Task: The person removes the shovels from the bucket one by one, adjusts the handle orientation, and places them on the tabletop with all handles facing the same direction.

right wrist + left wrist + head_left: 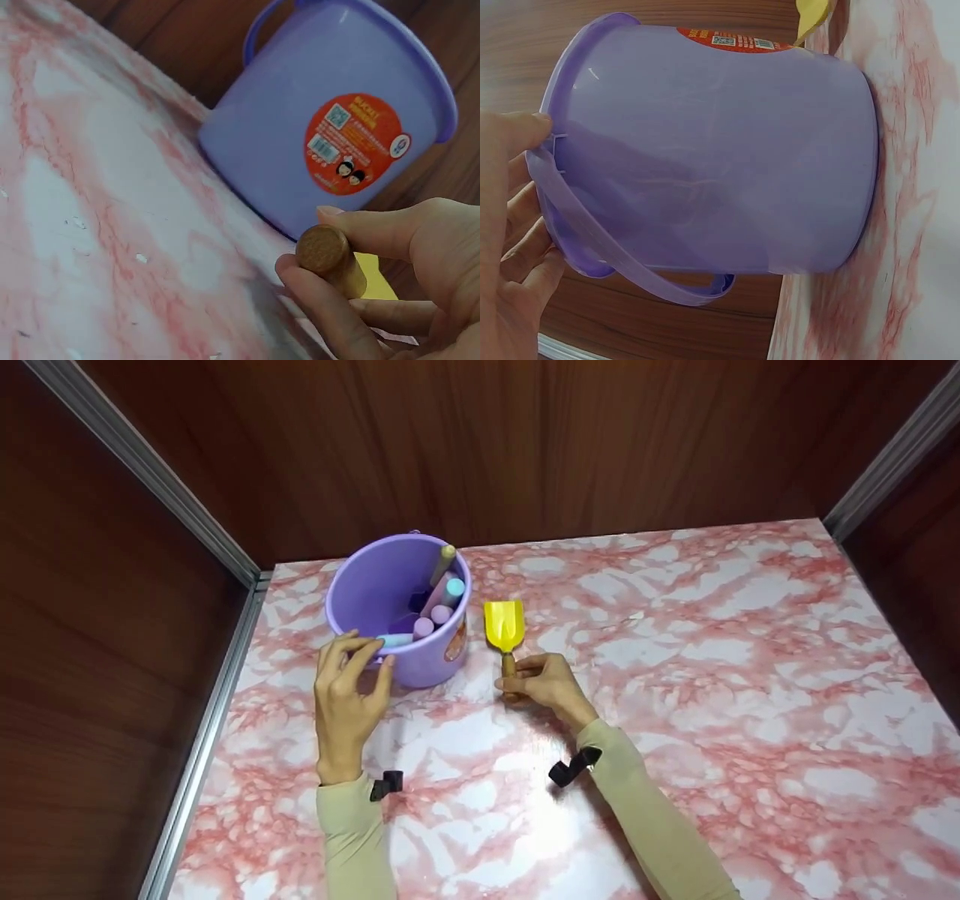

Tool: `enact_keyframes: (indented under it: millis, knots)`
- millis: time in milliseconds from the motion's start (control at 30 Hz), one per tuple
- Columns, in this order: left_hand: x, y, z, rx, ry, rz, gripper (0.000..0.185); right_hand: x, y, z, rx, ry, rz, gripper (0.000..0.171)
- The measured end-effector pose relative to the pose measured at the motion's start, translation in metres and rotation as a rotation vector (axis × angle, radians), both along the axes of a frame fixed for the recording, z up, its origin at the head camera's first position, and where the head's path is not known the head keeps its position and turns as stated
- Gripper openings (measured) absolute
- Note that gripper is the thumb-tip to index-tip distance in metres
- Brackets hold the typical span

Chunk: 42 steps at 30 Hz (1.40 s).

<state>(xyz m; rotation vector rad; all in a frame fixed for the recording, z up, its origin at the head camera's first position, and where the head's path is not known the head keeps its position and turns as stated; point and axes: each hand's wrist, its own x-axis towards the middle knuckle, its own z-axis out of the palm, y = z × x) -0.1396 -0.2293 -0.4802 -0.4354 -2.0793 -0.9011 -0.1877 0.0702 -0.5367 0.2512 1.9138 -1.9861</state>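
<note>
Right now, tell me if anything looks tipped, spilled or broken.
Nothing stands out. The purple bucket stands upright on the table with its toys inside. The left hand touches its rim; the right hand holds the yellow shovel by its wooden handle.

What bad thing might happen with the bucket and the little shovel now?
The purple bucket stands near the table's left edge, and the left hand only touches its rim, so a nudge might tip it and spill the sticks inside. The right hand pinches just the yellow shovel's handle end, so it may slip.
</note>
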Motion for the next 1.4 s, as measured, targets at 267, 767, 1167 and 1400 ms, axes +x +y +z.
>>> enact_keyframes:
  millis: [267,767,1167,1400]
  knots:
    - [0.0,-0.001,0.0,-0.004,0.004,0.001,0.024,0.0,-0.001,-0.002,0.085,0.045,-0.031,0.05]
    - [0.002,-0.001,0.001,-0.009,-0.008,0.009,0.025,0.003,-0.002,0.003,0.344,0.16,0.03,0.047]
    - [0.002,-0.002,0.001,-0.005,-0.013,0.003,0.025,0.007,0.008,0.007,0.522,0.296,0.115,0.052]
    - [0.001,0.0,0.002,-0.001,-0.013,-0.009,0.025,0.003,0.015,0.02,0.594,0.306,0.142,0.059]
